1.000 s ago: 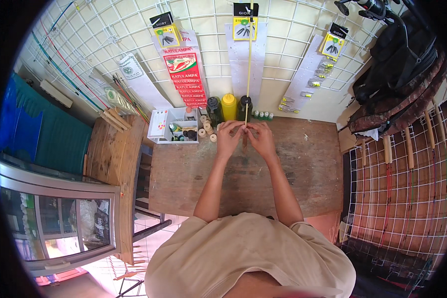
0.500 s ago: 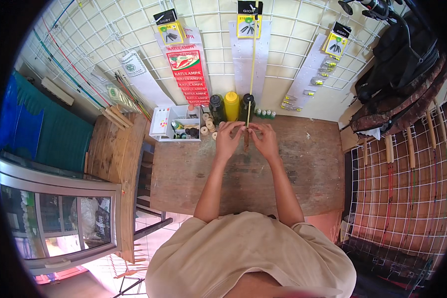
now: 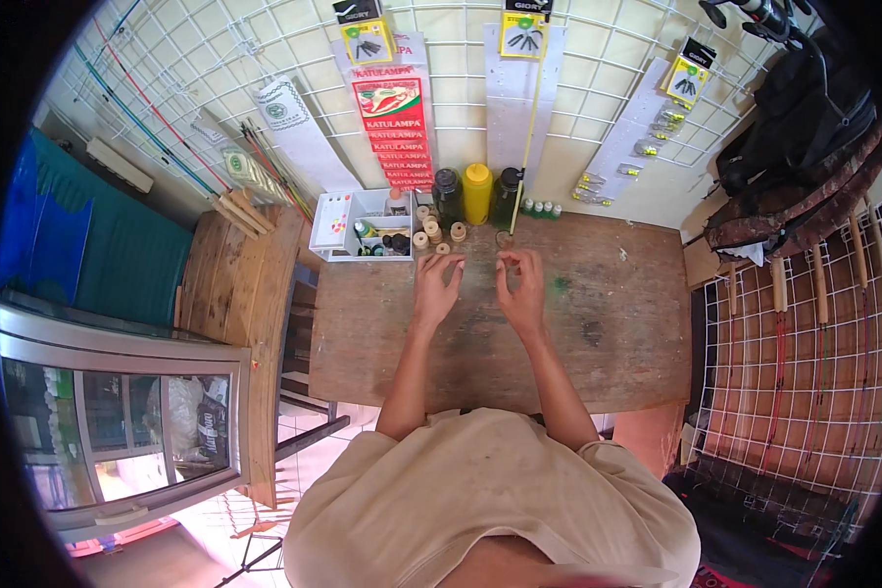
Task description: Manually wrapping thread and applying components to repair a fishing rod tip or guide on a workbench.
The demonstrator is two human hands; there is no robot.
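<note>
My left hand (image 3: pixel 441 284) is raised over the wooden table (image 3: pixel 363 353), finger and thumb tips drawn close; anything between them is too small to make out. My right hand (image 3: pixel 519 284) mirrors it to the right, its fingertips also pinched near the lower part of a thin pale-yellow rod (image 3: pixel 523 160), with a gap separating the two hands. The rod stands upright just beyond my right fingers, in front of a dark bottle (image 3: pixel 503 198). Wooden spools (image 3: pixel 431 231) lie beside a white compartment box (image 3: pixel 335 223), near a yellow bottle (image 3: pixel 476 194).
Small bottles (image 3: pixel 541 208) line the table's back under a wire grid (image 3: pixel 598 39) hung with packets. A side bench (image 3: pixel 216 314) and a framed glass panel (image 3: pixel 127 426) stand at left. Rods hang on a rack (image 3: pixel 794 392) at right, below dark bags (image 3: pixel 784 147).
My hands, earlier together at the rod, have separated, left hand leftward and right hand rightward, leaving a gap. The whole view has shifted, with the back of the table appearing higher and farther right.
</note>
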